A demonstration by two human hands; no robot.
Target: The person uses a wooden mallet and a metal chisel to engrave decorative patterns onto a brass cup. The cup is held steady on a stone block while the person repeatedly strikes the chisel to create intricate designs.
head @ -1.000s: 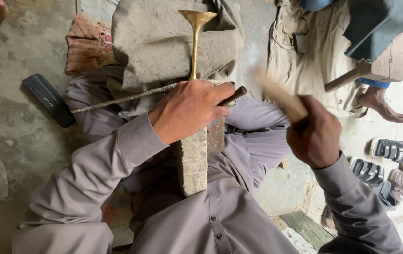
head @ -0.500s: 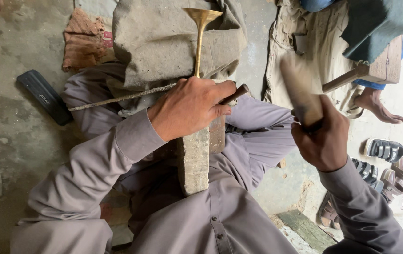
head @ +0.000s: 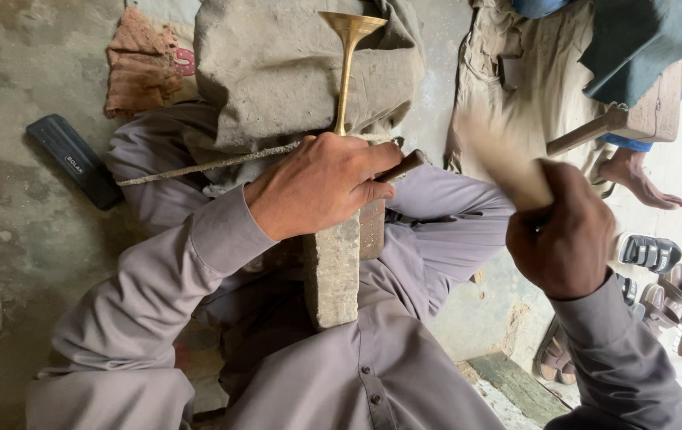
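The left hand [head: 321,187] is clamped on a brass stem [head: 346,60] with a flared top, pressing it onto the stone block [head: 331,275] across the lap. Right of the block, the right hand [head: 565,235] grips a blurred wooden mallet [head: 504,159].

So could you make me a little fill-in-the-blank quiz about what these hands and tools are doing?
1. The left hand presses a thin metal rod and a ____-coloured flared stem against the block.
2. The right hand grips a blurred ____ handle.
3. The stone block rests on the person's ____.
4. On the floor by the left sleeve lies a ____ flat case.

Missing words: brass; wooden; lap; dark
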